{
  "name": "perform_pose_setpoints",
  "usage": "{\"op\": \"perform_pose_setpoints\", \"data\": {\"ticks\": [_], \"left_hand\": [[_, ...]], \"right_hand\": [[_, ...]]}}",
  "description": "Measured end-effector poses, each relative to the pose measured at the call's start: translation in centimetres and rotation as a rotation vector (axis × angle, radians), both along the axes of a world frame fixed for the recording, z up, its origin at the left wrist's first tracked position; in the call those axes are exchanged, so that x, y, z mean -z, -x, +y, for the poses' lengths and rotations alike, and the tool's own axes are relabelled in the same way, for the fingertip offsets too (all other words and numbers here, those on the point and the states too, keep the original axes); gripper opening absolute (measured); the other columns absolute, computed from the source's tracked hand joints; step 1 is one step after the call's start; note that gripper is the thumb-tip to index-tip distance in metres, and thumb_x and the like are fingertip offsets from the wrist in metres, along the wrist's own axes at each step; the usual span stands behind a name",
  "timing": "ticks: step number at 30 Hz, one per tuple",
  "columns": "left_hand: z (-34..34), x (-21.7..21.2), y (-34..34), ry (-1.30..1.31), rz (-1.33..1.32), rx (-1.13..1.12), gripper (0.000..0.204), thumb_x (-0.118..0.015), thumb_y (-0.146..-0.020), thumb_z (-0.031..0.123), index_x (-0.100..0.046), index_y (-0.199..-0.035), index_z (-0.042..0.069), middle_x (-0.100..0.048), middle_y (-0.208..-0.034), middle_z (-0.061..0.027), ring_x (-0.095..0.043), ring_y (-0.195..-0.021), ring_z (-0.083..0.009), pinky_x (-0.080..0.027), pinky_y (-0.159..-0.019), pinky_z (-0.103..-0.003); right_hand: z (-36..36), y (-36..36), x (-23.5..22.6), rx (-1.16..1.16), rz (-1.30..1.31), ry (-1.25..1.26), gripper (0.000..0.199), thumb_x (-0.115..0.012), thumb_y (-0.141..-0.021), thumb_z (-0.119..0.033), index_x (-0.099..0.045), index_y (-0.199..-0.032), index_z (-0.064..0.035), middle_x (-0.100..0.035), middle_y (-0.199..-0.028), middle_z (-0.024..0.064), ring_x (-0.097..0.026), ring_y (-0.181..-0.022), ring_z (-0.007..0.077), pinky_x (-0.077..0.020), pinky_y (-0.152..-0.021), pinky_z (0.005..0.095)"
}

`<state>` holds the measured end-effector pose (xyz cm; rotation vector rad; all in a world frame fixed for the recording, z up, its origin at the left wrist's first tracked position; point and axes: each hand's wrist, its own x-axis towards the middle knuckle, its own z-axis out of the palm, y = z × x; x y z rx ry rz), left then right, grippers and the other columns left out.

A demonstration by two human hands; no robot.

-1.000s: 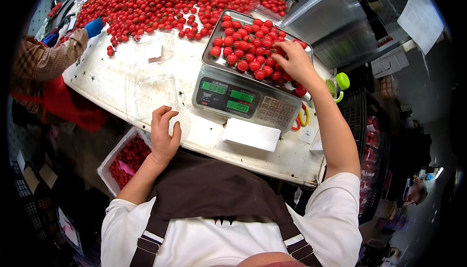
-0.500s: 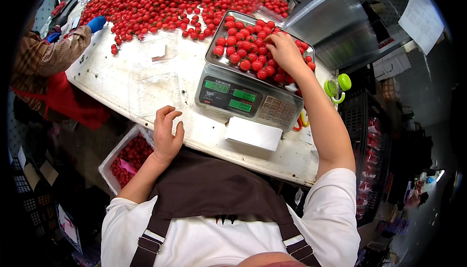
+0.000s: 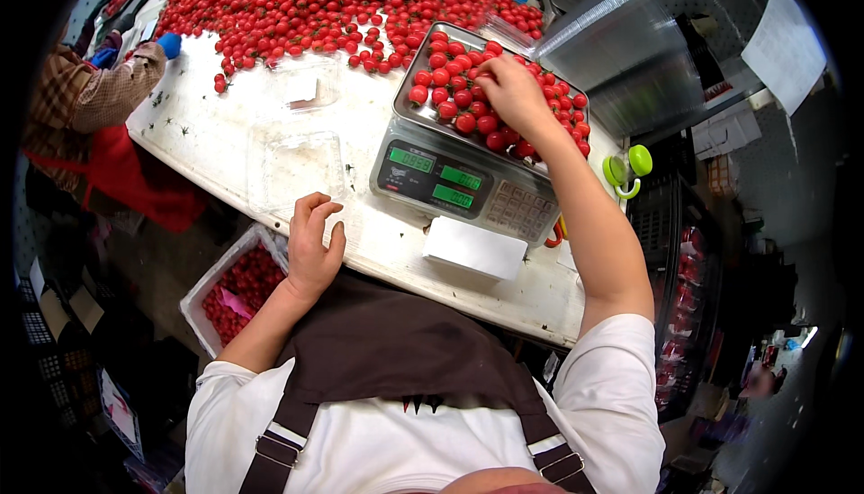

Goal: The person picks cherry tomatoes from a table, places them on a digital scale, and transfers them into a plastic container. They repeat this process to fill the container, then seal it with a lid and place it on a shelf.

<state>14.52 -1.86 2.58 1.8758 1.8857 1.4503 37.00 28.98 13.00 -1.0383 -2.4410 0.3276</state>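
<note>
My right hand (image 3: 515,91) reaches down into a metal tray (image 3: 405,101) heaped with red cherry tomatoes (image 3: 465,122). Its fingers are bent and pressed in among the fruit, and the fingertips are partly hidden. The tray rests on a digital scale (image 3: 481,184) with green displays and a keypad. Near the table's front edge, my left hand (image 3: 315,240) hovers with fingers loosely curled and thumb apart, holding nothing. Just beyond it lies a clear plastic container (image 3: 301,175), with another clear container (image 3: 306,89) farther back holding a white slip.
A large tomato pile (image 3: 315,4) covers the far table. Stacked clear containers (image 3: 621,53) stand right of the tray. A white box (image 3: 475,247) sits before the scale; a green-capped item (image 3: 627,166) is to its right. At left stands a person with a blue glove (image 3: 169,45); below, a tomato bin (image 3: 202,307).
My right hand has shifted left and inward over the tray, uncovering more tomatoes along its right side. My left hand keeps its pose. The whole view has shifted slightly.
</note>
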Motion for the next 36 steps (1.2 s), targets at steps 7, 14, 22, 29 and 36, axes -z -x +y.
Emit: {"op": "perform_pose_setpoints", "data": {"ticks": [7,14,22,29,36], "left_hand": [[-0.4,0.8,-0.2,0.015,0.145,0.149,0.023,-0.062,-0.081,-0.005,-0.061,-0.104,0.000,-0.060,-0.100,-0.0174,-0.061,-0.092,-0.0366,-0.050,-0.081,-0.041],[1.8,3.1,-0.9,0.173,0.115,0.301,0.009,-0.064,-0.085,0.004,-0.063,-0.093,0.004,-0.056,-0.080,-0.0115,-0.061,-0.074,-0.0306,-0.050,-0.065,-0.041],[2.6,2.8,-1.5,0.236,0.158,0.218,0.005,-0.066,-0.084,0.009,-0.063,-0.088,0.007,-0.054,-0.077,-0.0103,-0.059,-0.071,-0.0296,-0.049,-0.063,-0.041],[2.3,3.4,-1.6,0.218,0.181,0.215,0.005,-0.066,-0.084,0.010,-0.061,-0.085,0.007,-0.051,-0.076,-0.0106,-0.058,-0.070,-0.0295,-0.048,-0.061,-0.041],[2.3,3.4,-1.6,0.207,0.155,0.199,0.004,-0.066,-0.086,0.010,-0.064,-0.090,0.008,-0.055,-0.079,-0.0089,-0.059,-0.069,-0.0298,-0.047,-0.060,-0.040]], "right_hand": [[3.2,-5.2,-2.7,0.006,-0.061,-0.205,0.033,-0.073,-0.087,-0.027,-0.070,-0.110,-0.0034,-0.067,-0.107,0.0171,-0.062,-0.106,0.0346,-0.0484,-0.096,0.0421],[17.7,-13.2,-15.3,0.521,-0.026,-0.779,0.054,-0.059,-0.095,-0.042,-0.060,-0.129,-0.0003,-0.062,-0.121,0.0270,-0.058,-0.114,0.0437,-0.0467,-0.099,0.0471],[4.7,-8.0,-12.7,0.000,0.456,-0.266,0.026,-0.059,-0.099,-0.028,-0.068,-0.099,-0.0040,-0.069,-0.080,0.0056,-0.063,-0.076,0.0123,-0.0508,-0.069,0.0282],[-18.8,-7.8,4.0,-0.377,-0.240,0.034,0.024,-0.068,-0.077,-0.006,-0.062,-0.100,-0.0044,-0.057,-0.089,0.0095,-0.061,-0.081,0.0274,-0.0527,-0.064,0.0389],[-19.6,-8.1,5.9,-0.278,-0.409,-0.115,0.014,-0.059,-0.076,-0.007,-0.055,-0.090,-0.0037,-0.051,-0.088,0.0086,-0.057,-0.084,0.0257,-0.0541,-0.065,0.0358]]}}
